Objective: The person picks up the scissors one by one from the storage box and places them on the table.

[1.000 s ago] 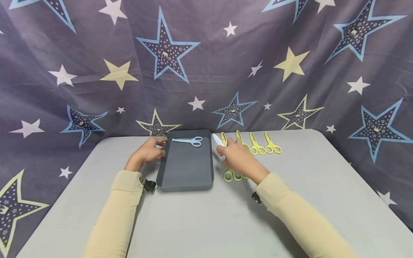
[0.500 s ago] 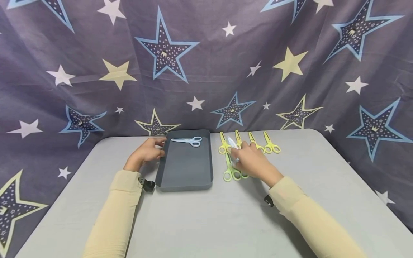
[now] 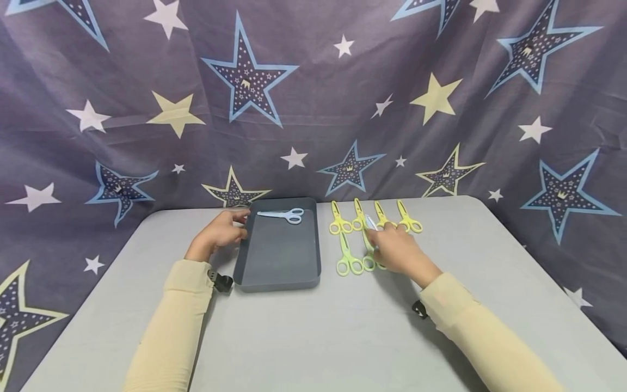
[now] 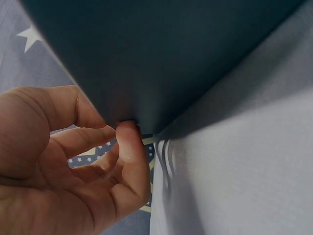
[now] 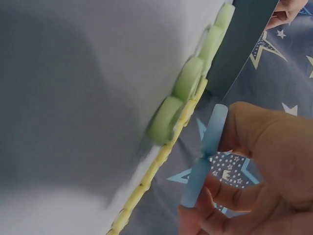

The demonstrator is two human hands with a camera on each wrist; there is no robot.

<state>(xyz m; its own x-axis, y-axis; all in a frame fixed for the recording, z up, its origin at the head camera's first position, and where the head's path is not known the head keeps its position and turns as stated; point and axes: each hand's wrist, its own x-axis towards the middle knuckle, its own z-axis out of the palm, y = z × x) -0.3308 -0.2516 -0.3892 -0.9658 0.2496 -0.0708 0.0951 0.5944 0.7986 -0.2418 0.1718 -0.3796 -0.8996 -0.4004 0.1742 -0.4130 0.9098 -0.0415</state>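
In the head view my left hand is at the left side of a dark grey tray. The left wrist view shows its thumb and a finger pinching the tray wall. One pair of light blue scissors lies inside the tray, near the far end. My right hand holds another pair of blue scissors above the table. Their blue handles show between thumb and fingers in the right wrist view. Green scissors lie below and left of this hand, some partly hidden by it.
A row of yellow scissors lies along the far side of the grey table, right of the tray. Behind the table hangs a purple-grey cloth with stars.
My right hand has moved rightward with the blue scissors, from beside the tray to over the green and yellow scissors. The left hand stays at the tray.
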